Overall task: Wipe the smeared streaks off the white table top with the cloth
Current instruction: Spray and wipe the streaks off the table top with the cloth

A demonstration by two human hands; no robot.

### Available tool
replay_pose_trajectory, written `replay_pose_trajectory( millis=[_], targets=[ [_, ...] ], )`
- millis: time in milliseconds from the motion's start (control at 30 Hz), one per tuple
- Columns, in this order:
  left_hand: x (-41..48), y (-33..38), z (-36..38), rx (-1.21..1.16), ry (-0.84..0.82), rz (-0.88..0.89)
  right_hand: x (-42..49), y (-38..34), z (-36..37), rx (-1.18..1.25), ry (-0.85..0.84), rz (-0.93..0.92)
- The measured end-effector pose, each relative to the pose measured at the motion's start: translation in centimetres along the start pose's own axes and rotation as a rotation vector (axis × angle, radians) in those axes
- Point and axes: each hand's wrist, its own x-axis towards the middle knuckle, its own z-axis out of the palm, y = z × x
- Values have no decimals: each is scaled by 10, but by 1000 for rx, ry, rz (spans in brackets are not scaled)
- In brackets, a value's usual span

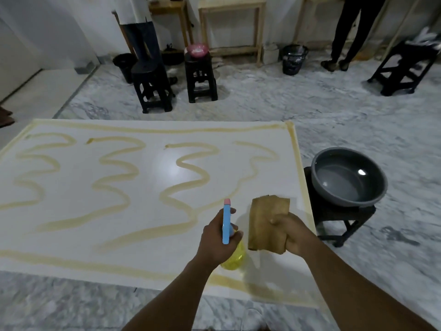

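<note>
Lower right of centre, the right hand [290,235] curls its fingers [291,243] round a folded tan cloth [266,218] above the white desk [71,247] and its yellowish smeared streaks [202,177]. The left hand [214,240] grips a blue-headed yellow spray bottle [226,223]. Soft and light, the cloth probably wipes best pressed flat under the palm.

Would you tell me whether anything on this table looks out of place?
Yes: yellowish streaks snake in wavy lines across the white table top and rim its edges. The right hand holds the brown cloth, the left hand a spray bottle.
</note>
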Motion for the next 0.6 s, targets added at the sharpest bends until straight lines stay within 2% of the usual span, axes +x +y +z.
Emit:
replay_pose_trajectory(
  millis=[67, 200, 367, 467, 600],
  targets=[
    [4, -2, -15, -15, -63, 35, -10, -2, -6, 83, -58, -7],
    [9, 14, -48, -79, -38, 46, -30, -8, -2, 217, -46, 6],
    [18, 56, -78, -159, -77, 132, -52, -26, 19, 334, -82, -104],
    [21, 85, -92, -115, -115, 229, -55, -40, 32, 309, -29, -137],
    [23, 101, -99, 101, -315, 333, -59, -58, 43, 294, -6, -173]
  ],
)
